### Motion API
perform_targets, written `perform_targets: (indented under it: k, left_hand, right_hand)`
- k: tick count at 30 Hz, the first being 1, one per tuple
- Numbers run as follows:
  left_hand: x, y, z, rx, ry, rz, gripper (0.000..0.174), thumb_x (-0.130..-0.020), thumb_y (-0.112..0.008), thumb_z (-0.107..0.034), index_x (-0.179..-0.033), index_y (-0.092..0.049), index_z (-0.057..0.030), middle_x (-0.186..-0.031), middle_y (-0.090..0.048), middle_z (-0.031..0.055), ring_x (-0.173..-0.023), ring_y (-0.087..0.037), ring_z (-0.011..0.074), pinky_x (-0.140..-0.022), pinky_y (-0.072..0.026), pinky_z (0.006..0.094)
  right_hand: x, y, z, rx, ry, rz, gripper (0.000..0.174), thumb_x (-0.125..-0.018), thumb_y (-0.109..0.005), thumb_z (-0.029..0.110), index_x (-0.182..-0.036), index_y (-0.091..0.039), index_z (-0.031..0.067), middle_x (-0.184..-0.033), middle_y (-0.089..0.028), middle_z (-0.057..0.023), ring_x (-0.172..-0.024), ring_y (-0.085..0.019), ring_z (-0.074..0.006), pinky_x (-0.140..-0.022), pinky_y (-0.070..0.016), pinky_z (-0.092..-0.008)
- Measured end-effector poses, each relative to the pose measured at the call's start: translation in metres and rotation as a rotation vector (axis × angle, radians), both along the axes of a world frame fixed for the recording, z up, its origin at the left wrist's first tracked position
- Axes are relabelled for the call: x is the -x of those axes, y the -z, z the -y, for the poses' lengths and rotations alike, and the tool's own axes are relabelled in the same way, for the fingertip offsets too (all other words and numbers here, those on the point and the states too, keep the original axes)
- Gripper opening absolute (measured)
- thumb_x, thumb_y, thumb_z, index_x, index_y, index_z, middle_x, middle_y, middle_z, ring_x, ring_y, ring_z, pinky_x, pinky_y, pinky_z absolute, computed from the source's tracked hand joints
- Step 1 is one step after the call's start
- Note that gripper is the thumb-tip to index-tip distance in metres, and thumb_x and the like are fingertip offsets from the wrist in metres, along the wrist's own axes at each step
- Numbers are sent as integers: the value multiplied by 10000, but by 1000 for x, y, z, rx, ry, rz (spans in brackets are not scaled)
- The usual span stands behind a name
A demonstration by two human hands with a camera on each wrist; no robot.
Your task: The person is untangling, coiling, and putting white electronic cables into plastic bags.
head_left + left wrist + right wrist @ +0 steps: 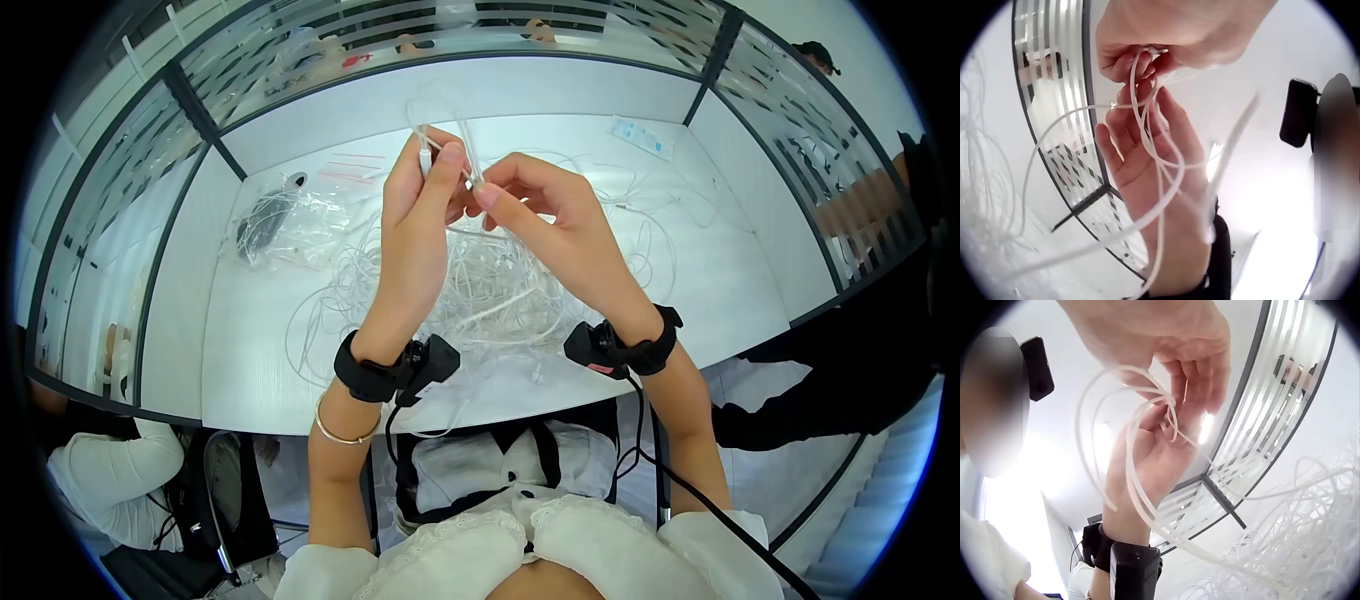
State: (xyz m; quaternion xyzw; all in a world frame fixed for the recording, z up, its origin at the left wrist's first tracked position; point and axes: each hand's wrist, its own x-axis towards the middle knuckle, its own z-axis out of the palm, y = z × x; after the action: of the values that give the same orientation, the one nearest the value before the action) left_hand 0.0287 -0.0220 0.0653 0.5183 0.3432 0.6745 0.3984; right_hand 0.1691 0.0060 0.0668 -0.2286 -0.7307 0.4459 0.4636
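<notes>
Above the table, both hands hold a thin white cable (470, 140) bent into loops. My left hand (415, 225) grips it near the fingertips, and a white plug-like end (425, 162) stands up beside the thumb. From the right, my right hand (555, 215) pinches the looped strands between thumb and fingers, close to the left fingertips. In the left wrist view, strands of the cable (1160, 206) hang across the right palm. In the right wrist view, the cable (1132, 462) curls around in front of the left hand. Beneath the hands lies a large tangle of white cables (490, 290).
A clear plastic bag (305, 225) with a dark object lies at the table's left. Toward the back right is a blue-and-white packet (641, 138). Loose cable strands (650, 210) spread to the right. Low partitions (460, 95) enclose the table (250, 330); other people are beyond them.
</notes>
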Motion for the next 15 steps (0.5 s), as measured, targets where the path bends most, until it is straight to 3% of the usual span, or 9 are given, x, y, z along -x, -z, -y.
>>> perform_targets:
  k: [5,9,11,13,15]
  left_hand:
    - [-5,-5,-4,-17,-90,-208,171,-980,-455,-186,-922,-493,-30,-668,-414,-29,-605,-347,50,-537,-303,228]
    - [-4,-13,-3,25,-70,-338,209,-985,-438,-204,-910,-478,-13,-645,-407,-3,-584,-343,54,-520,-302,233]
    - [-3,-22,-2,22,-53,-276,225,-979,-436,-223,-874,-477,-28,-662,-437,-4,-608,-374,67,-574,-339,232]
    - [8,-24,-12,-136,18,-279,242,-978,-427,-243,-849,-484,-46,-686,-463,9,-638,-414,101,-638,-372,252]
    - [9,-33,-12,-142,121,-156,247,-978,-420,-248,-831,-479,-58,-701,-477,17,-653,-437,123,-663,-383,267]
  right_hand:
    - [1,-14,0,-130,175,115,334,-905,-594,327,-933,-563,-4,-805,-639,-92,-649,-600,-175,-607,-467,-275]
    - [-5,-17,-22,-276,219,36,300,-916,-561,290,-863,-562,-5,-757,-617,-84,-636,-586,-166,-572,-446,-273]
    - [-12,-28,-25,-74,-24,-176,266,-940,-486,242,-797,-546,26,-714,-604,-40,-660,-567,-133,-683,-455,-272]
    - [-22,-43,-25,104,-157,-272,286,-952,-446,275,-762,-510,72,-666,-556,-13,-637,-546,-135,-713,-455,-276]
    - [-33,-54,-28,169,-329,-248,292,-960,-425,293,-755,-488,94,-619,-479,22,-589,-498,-108,-689,-453,-273]
